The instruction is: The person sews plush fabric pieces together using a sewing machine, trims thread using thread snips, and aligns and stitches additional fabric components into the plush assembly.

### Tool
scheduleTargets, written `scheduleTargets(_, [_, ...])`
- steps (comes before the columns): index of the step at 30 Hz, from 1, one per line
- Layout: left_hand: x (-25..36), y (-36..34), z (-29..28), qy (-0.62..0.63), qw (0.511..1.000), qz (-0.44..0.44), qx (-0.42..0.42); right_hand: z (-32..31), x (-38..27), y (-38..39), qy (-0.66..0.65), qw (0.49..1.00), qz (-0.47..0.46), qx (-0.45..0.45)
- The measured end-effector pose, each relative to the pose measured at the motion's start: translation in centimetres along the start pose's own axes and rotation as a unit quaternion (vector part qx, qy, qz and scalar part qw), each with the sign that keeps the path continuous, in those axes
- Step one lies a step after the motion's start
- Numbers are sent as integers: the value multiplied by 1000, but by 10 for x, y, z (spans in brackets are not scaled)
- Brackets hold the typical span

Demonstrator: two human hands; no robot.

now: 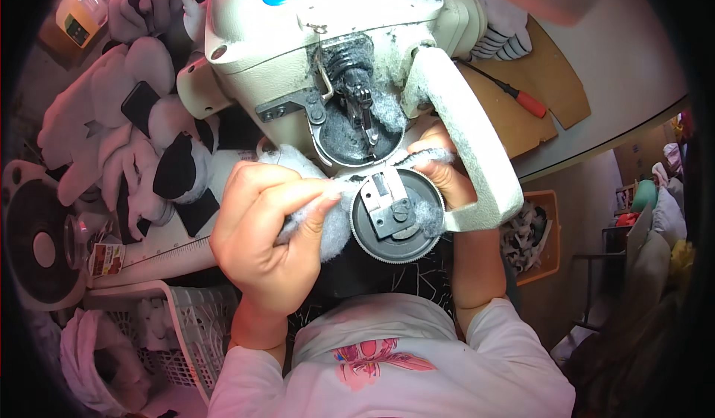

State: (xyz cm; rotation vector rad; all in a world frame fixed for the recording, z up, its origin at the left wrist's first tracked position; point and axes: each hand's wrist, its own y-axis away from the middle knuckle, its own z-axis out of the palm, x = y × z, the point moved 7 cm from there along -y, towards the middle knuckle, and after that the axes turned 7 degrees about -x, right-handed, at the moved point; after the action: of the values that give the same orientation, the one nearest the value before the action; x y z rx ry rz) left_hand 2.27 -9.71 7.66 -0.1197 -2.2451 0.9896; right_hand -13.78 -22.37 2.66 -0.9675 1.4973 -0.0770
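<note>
A cream industrial sewing machine [257, 60] with two toothed feed discs stands before me, its working parts coated in grey lint. At the left of the front disc [365, 243], my left hand [261, 228] pinches the edge of a grey fluffy fabric piece [333, 232] between thumb and fingers. The edge runs between the two discs, below the needle area [365, 112]. Partly behind the machine's curved arm [465, 135], my right hand [450, 183] is closed on the fabric's right end. Some of its fingers are hidden.
White, grey and black plush pieces [141, 135] are heaped at the left, with a dark phone-like object [140, 106] on them. A white plastic basket [205, 321] stands lower left. A red-handled screwdriver [529, 103] lies on cardboard [570, 83]. An orange bin [550, 232] holds scraps.
</note>
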Motion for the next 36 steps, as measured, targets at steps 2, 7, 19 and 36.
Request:
scheduleTargets(2, [4, -3, 1, -23, 999, 28, 2, 1, 10, 2, -99, 993, 31, 53])
scheduleTargets(7, [9, -7, 8, -15, 997, 72, 25, -1, 14, 1, -221, 969, -16, 106])
scheduleTargets(19, [0, -4, 7, 35, 999, 18, 26, 2, 2, -6, -180, 982, 11, 63])
scheduleTargets(36, [-11, 9, -4, 199, 978, -24, -57, 101, -29, 66, -520, 795, 295, 102])
